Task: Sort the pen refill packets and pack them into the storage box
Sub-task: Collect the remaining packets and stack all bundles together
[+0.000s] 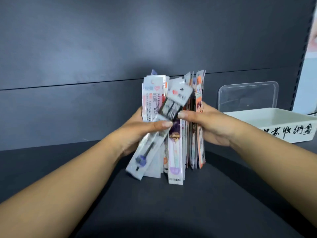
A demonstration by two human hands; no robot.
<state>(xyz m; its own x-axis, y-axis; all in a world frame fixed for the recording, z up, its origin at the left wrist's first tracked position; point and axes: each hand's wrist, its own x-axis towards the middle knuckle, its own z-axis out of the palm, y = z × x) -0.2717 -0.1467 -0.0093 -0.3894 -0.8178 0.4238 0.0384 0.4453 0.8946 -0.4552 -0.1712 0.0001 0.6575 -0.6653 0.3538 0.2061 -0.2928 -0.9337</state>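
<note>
Bundle: a thick upright stack of long, narrow plastic pen refill packets, printed in white, pink, orange and purple, stands on end on the dark grey bench, in the middle of the view.
Left hand: the left hand grips the left side of the stack, thumb laid across the front, fingers hidden behind the packets.
Right hand: the right hand clasps the right side, thumb pressed on the front near the middle, fingers wrapped round the far edge.
Loose packet: one clear packet with a dark refill and purple tip leans out slantwise at the front left, under the left thumb; blurred, so its print is unreadable.
Tilted packet: a white-and-black packet sits askew near the top of the front, just above the right thumb.
Storage box: a white rectangular plastic box with black handwritten characters on its side sits on the bench to the right, near the right wrist, apart from the stack.
Lid: a clear plastic lid stands behind the box, against the dark grey wall panel.
In the way: the right forearm crosses in front of the box's near left corner.
</note>
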